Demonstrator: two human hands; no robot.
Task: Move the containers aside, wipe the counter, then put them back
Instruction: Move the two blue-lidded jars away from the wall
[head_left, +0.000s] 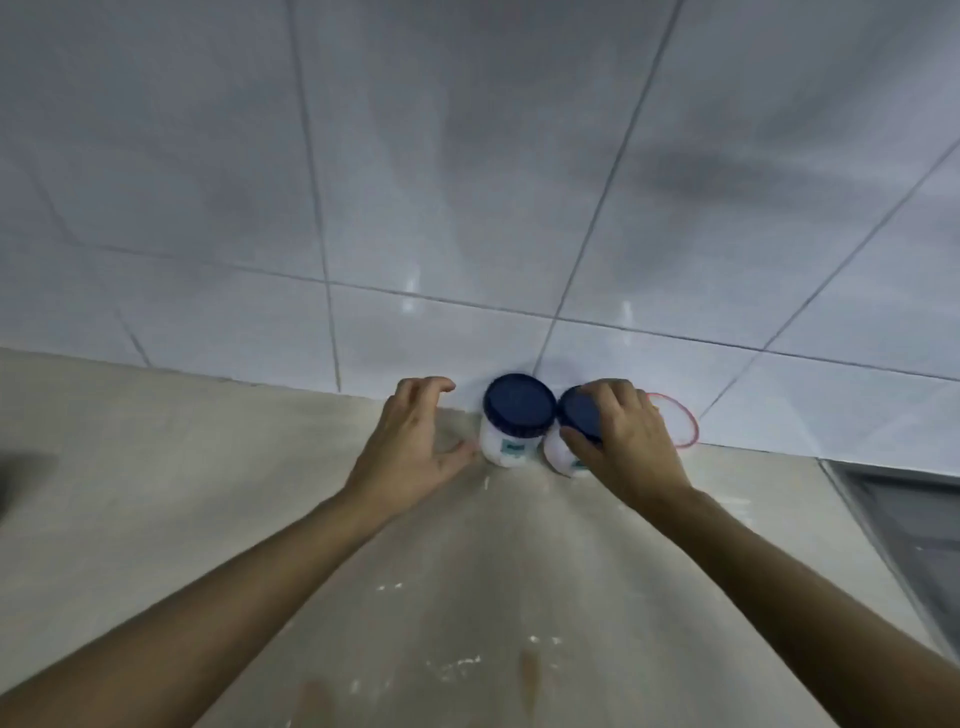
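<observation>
Right hand (621, 441) seemingly grips right container (574, 439); left hand (410, 447) spread.

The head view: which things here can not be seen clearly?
- Right jar: the right hand covers much of its lid and side.
- Labels on both jars: too small and blurred to read.
- Red ring at the wall: partly behind the right hand; what it is, unclear.
- Dark shape at the left edge: cut off and blurred.
- Metal-framed recess, right: cut by the edge.
</observation>
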